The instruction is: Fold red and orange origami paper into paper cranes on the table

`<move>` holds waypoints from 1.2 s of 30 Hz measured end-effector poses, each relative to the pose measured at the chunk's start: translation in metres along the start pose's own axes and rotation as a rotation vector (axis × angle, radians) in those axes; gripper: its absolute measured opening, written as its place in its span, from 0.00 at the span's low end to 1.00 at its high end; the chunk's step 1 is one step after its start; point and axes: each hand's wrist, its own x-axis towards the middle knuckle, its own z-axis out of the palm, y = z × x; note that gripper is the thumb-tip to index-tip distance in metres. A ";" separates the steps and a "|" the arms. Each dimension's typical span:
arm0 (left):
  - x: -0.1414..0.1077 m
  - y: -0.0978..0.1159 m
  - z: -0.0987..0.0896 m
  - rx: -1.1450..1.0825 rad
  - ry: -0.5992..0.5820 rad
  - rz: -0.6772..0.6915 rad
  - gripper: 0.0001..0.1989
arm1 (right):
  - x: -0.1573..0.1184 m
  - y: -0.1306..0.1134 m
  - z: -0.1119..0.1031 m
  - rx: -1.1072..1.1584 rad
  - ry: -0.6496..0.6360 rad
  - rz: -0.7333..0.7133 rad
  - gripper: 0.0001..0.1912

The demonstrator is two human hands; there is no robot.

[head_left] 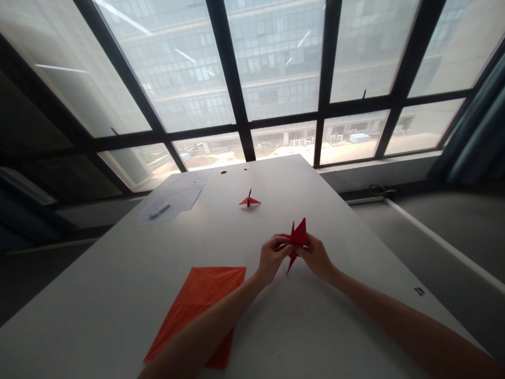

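A red folded-paper crane [299, 235] is held between both hands above the white table, its pointed ends sticking up and down. My left hand [272, 257] pinches it from the left, thumb and fingers closed on the paper. From the right, my right hand [317, 258] grips the same crane, its thumb close to the left thumb. Farther back a second red paper crane [249, 201] stands on the table with its wings spread. Under and beside my left forearm lies an orange-red sheet of paper [201, 287], partly covered by the arm.
The white table [118, 295] reaches toward large dark-framed windows. Printed papers [185, 192] lie at the back left, with a whitish marker-like object [160, 210] on them. Two small holes are near the far edge. A small dark mark [418, 291] is near the right edge.
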 end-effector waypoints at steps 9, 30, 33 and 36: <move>0.000 -0.005 -0.002 0.157 0.048 0.033 0.11 | 0.000 0.002 0.001 0.018 0.085 -0.012 0.14; 0.003 -0.003 -0.005 0.165 0.016 0.069 0.09 | 0.000 -0.006 -0.007 0.512 -0.134 0.375 0.20; 0.002 -0.005 -0.006 0.185 0.043 0.089 0.08 | -0.001 -0.006 -0.007 0.563 -0.156 0.403 0.20; 0.001 -0.007 -0.006 0.185 0.085 0.082 0.08 | -0.002 -0.007 -0.007 0.574 -0.171 0.389 0.20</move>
